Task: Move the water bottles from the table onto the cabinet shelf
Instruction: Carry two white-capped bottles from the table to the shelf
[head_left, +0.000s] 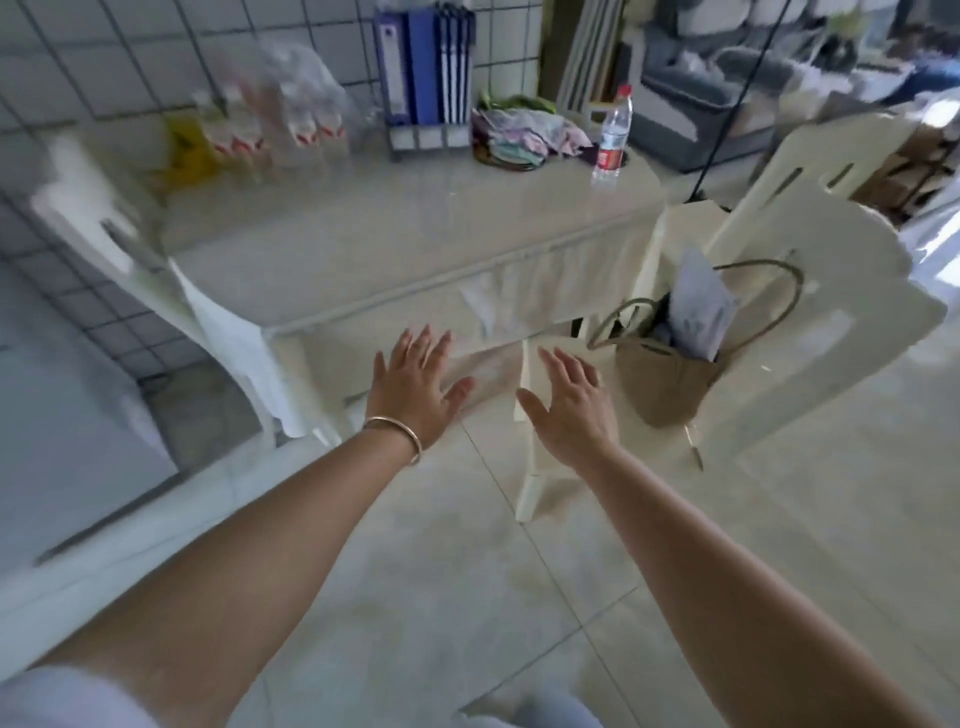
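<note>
A pale table (395, 249) stands ahead of me. At its far left, against the tiled wall, a blurred group of clear water bottles with red labels (280, 135) stands in torn plastic wrap. A single clear bottle with a red cap and red label (614, 136) stands upright at the table's far right corner. My left hand (413, 387), with a bangle on the wrist, and my right hand (571, 402) are both stretched out in front of the table's near edge, fingers spread, holding nothing. No cabinet shelf shows clearly.
Blue binders in a wire rack (423, 73) and a pile of cloths (524, 136) sit at the table's back. A white chair (810, 312) on the right holds a woven bag (670, 374). Another white chair (104, 223) stands at the left. Tiled floor lies below.
</note>
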